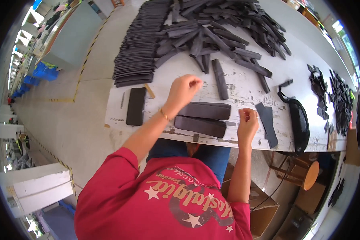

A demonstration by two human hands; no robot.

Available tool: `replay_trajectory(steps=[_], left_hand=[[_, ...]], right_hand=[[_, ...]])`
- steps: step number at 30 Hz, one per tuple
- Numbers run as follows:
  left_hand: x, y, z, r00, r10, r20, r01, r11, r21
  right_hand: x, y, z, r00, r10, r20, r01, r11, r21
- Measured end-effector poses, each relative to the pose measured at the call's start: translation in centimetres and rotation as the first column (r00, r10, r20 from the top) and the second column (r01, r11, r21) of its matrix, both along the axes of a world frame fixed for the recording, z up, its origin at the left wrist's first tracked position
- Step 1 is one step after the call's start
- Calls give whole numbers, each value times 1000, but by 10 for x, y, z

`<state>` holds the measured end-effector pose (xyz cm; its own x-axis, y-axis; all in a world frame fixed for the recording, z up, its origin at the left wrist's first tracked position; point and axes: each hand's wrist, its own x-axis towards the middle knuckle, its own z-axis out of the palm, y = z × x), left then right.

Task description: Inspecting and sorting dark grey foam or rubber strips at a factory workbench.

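Left hand [186, 90]: fingers curled nearly closed, any hold cannot be told | Right hand [249, 123]: fingers half-curled, hold likewise undetermined | Two dark-grey, oblong fabric bundles [204, 125]: on scuffed white table [248, 96], left hand's 5 o'clock, right hand's 9 o'clock | Black rectangular phone [136, 106]: left hand's 8 o'clock

Workshop; worktable [248, 94], heaped dark strips [218, 42]
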<state>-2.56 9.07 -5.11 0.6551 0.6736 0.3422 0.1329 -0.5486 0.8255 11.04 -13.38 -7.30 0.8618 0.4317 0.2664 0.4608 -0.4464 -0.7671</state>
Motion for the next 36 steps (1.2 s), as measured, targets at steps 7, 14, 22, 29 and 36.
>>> replay_trajectory(steps=[7,14,22,29,36], left_hand=[[104,40,-22,656,-163,-737,81,986,-146],[141,12,-25,762,-127,-635,15,984,-178],[155,5,-63,739,110,-664,11,984,176],[127,46,-57,982,25,-190,-93,930,-354],[93,23,-22,936,98,338,281,372,-885]], right_hand=[[78,-68,-33,892,-54,450,280,846,-454],[87,-75,-51,835,336,435,176,586,-791],[82,-69,-38,791,405,459,77,677,-732],[76,-69,-6,939,29,343,4,996,-95],[20,-35,28,979,122,-166,-52,927,372]])
